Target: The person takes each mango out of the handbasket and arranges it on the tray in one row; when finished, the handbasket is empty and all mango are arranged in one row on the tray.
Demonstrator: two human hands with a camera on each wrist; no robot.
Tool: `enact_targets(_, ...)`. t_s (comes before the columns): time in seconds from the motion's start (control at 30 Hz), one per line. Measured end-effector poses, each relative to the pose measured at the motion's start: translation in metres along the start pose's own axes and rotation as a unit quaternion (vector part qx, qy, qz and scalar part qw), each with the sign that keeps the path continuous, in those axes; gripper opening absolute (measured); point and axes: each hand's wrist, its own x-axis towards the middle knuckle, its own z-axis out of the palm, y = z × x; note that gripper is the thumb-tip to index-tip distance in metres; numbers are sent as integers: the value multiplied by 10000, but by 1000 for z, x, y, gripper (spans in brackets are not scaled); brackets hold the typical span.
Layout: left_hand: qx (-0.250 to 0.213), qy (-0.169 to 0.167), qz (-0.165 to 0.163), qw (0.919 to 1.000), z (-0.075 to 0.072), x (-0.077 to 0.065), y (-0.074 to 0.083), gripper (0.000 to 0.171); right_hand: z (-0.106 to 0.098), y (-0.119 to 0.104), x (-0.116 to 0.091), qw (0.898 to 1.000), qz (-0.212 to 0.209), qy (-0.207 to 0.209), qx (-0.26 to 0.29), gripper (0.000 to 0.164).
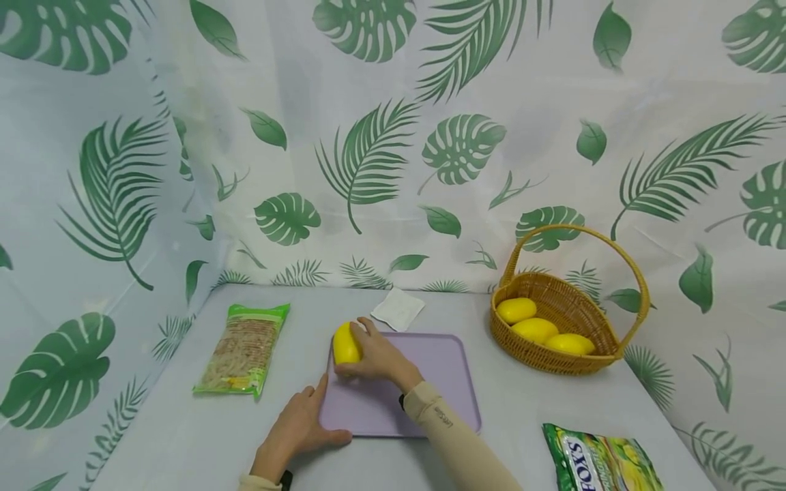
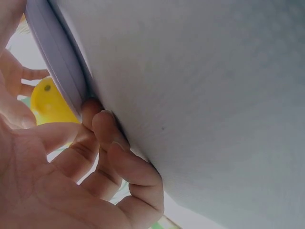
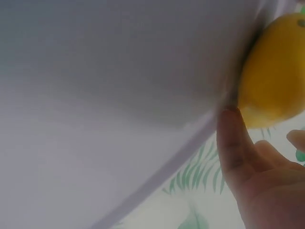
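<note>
In the head view, a yellow mango (image 1: pixel 347 344) is at the back left corner of the lilac tray (image 1: pixel 430 354). My right hand (image 1: pixel 374 356) holds it, with the thumb at its near end and the fingers round its far side. The right wrist view has the mango (image 3: pixel 275 71) close against the tray, a straight digit beside it. At the tray's front left corner, my left hand (image 1: pixel 301 423) grips the edge, thumb along the near side. Its curled fingers (image 2: pixel 138 164) touch the tray rim (image 2: pixel 59 57) in the left wrist view.
A wicker basket (image 1: pixel 522 341) with a tall handle holds several yellow mangoes at the back right. Left of the tray lies a green-edged packet (image 1: pixel 242 351). A white square sheet (image 1: pixel 399 309) lies behind the tray, and a green candy bag (image 1: pixel 604 460) at the front right.
</note>
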Motion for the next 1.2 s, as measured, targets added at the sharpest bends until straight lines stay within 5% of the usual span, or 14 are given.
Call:
enact_targets(0.7,13,-210,-275,9994,1,2,1,123,-57,52,-49,9967,702,404,-22,90)
enact_targets(1.2,-61,-184,-274,9994,-1,0,4,122,-111,102,-73,9931,718,800,-466,85)
